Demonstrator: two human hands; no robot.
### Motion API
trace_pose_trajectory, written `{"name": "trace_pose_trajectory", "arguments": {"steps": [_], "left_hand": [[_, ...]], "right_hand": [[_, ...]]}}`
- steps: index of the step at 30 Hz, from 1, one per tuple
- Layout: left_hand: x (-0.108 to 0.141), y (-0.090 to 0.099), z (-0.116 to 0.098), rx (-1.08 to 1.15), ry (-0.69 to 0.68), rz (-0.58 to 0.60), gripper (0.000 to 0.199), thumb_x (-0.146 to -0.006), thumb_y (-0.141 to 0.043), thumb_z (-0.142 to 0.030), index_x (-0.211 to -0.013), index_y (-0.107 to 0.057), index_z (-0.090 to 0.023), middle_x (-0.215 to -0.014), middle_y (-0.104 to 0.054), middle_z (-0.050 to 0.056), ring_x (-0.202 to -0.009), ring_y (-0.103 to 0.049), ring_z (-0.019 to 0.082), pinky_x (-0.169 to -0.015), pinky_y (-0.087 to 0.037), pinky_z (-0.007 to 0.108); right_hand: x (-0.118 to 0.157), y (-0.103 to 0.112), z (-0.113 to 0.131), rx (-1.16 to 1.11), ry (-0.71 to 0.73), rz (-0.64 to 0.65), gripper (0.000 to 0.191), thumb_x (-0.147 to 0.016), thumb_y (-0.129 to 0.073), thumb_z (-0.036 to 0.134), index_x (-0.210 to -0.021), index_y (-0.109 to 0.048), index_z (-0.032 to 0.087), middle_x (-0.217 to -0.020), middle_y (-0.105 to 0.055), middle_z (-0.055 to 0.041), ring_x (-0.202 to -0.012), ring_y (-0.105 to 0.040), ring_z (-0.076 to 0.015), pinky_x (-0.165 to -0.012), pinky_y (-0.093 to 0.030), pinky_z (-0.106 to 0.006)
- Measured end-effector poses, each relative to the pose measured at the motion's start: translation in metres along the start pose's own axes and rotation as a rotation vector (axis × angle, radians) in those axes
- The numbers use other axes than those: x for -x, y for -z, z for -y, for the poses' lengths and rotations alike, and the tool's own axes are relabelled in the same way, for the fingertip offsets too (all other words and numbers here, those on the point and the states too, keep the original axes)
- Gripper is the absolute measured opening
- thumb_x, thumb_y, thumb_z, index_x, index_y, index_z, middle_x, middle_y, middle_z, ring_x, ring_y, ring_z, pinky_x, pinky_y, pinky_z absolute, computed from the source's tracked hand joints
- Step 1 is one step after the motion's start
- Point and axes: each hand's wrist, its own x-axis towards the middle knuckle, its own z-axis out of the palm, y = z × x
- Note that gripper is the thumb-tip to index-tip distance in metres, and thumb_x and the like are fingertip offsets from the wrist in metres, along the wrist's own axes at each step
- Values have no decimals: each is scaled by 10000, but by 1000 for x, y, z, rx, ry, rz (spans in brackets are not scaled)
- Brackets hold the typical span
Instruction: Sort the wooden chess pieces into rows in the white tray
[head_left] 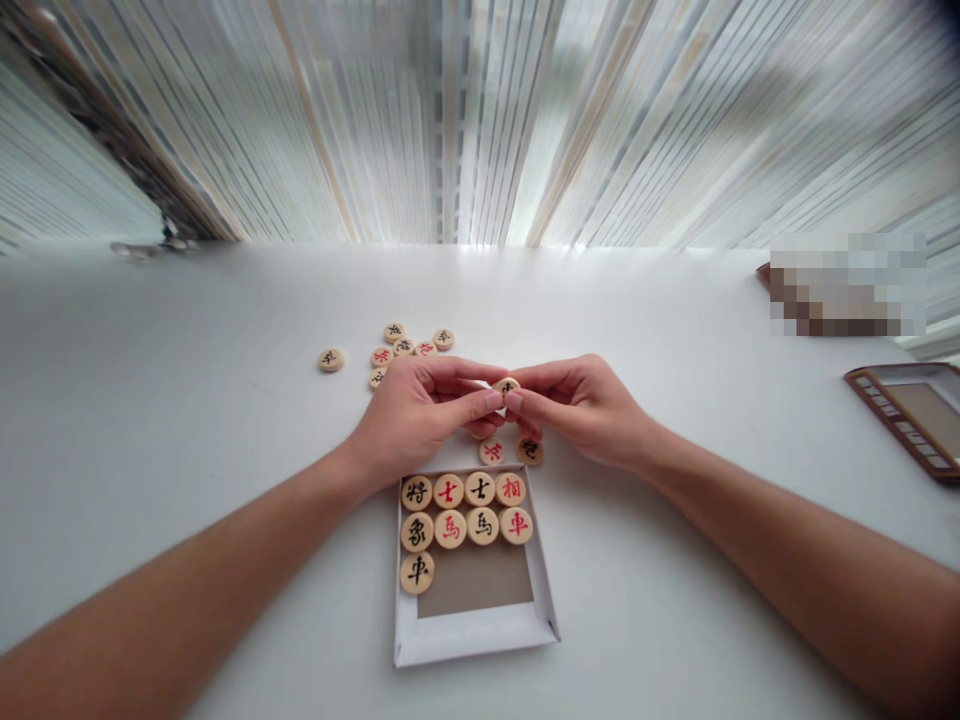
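Held piece: a small round wooden disc (508, 386) with a black character, raised over the worktop (187, 380), beyond the far edge of the tray.
Left hand: this hand (420, 410) pinches the disc from its left side, thumb and forefinger drawn close together.
Right hand: this hand (581, 405) has the same disc from the other side, its grip just as narrow — the two thumbs nearly meet.
Tray: a shallow white tray (480, 636) with a brown floor, lying on the worktop between the forearms.
Far row: four pieces (448, 491), black, red, black, red from left to right.
Second row: four more (450, 529), again black, red, black, red.
Third row: a single black-marked piece (417, 573) at the left wall, brown floor showing beside it.
Under the fingers: a red-marked piece (492, 451) and a darker piece (529, 452), both just past the tray; another is mostly hidden.
Beyond the left hand: a loose cluster (404, 346), red and black marks mixed — and one piece (331, 360) apart to its left.
Right side: a brown-edged box part (904, 425).
Behind: a striped curtain (495, 120).
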Motion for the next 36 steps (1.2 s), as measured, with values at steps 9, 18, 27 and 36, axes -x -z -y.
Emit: {"name": "trace_pose_trajectory", "arguments": {"steps": [9,18,27,36], "left_hand": [[0,1,6,8,-143,-22,239,-804,-917,-221,-1020,-845,-146,-870,-851,61,-795,-820,181,-771,-684,257],[0,2,9,6,-201,-58,248,-738,-956,-172,-952,-835,-145,-920,-842,50,-879,-807,177,-852,-666,263],[1,2,7,-32,-154,-141,240,-780,-939,-306,-924,-849,-137,-857,-847,83,-742,-808,210,-720,-685,312],[0,4,10,49,-186,-62,327,-749,-962,-218,-1054,-857,-162,-971,-860,76,-908,-827,221,-834,-690,301]], "right_hand": [[1,-5,-13,30,124,-125,318,-767,-960,322,-1031,-858,177,-826,-791,-51,-641,-674,-139,-568,-542,-244],[5,-8,-17,114,230,-256,288,-817,-923,281,-1069,-824,185,-935,-820,-67,-726,-745,-159,-559,-591,-240],[5,-8,-18,-13,174,-236,311,-776,-949,245,-1071,-855,212,-778,-830,-35,-614,-775,-163,-490,-611,-214],[3,-3,-13,-60,118,-156,313,-826,-913,247,-1133,-856,217,-804,-838,-46,-637,-768,-151,-514,-620,-213]]}}
